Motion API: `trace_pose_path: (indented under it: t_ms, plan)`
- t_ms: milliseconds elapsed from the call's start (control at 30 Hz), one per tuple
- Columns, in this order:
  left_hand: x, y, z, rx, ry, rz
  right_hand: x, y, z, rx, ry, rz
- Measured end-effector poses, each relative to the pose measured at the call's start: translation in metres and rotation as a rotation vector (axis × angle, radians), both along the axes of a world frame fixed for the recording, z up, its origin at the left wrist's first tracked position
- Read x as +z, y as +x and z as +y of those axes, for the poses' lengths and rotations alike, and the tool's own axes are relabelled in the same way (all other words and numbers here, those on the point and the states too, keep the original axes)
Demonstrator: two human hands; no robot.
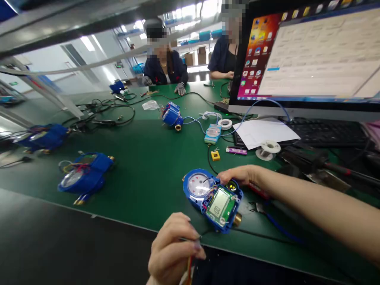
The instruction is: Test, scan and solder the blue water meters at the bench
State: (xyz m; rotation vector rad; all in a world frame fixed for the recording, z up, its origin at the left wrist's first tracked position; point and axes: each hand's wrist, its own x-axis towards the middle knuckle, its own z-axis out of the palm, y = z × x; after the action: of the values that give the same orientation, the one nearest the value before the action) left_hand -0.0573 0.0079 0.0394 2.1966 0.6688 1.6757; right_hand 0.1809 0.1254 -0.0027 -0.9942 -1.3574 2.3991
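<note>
Just right hand steadying open meter.

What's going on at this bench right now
A person works at a green table. Their right hand rests on the far edge of an opened blue water meter, whose dial and green circuit board are exposed. Their left hand pinches a thin tool or wire near the table's front edge. More blue meters lie to the left, a monitor stands on the right, and two other people sit across the table.

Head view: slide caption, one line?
Right hand steadies an opened blue water meter on the green bench; left hand pinches thin wires.
</note>
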Motion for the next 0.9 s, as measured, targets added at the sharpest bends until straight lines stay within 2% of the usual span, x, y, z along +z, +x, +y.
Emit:
trace_pose_path:
  t_ms: [167,400,567,700,900]
  plan:
    - [-0.017,0.015,-0.008,-0.005,0.037,0.094,0.017,0.013,0.016,0.081,0.026,-0.038]
    - [-0.025,0.028,0.001,0.052,0.048,0.051,0.022,0.023,-0.009,-0.074,0.188,-0.024]
    - [-0.030,0.030,0.004,0.025,-0.028,0.071,0.023,0.027,-0.024,-0.113,0.288,-0.058]
    - [-0.030,0.028,0.005,0.055,-0.055,0.075,0.020,0.026,-0.033,-0.167,0.300,-0.059]
    - [-0.021,0.027,0.009,0.004,-0.082,0.120,0.017,0.023,-0.036,-0.171,0.330,-0.055]
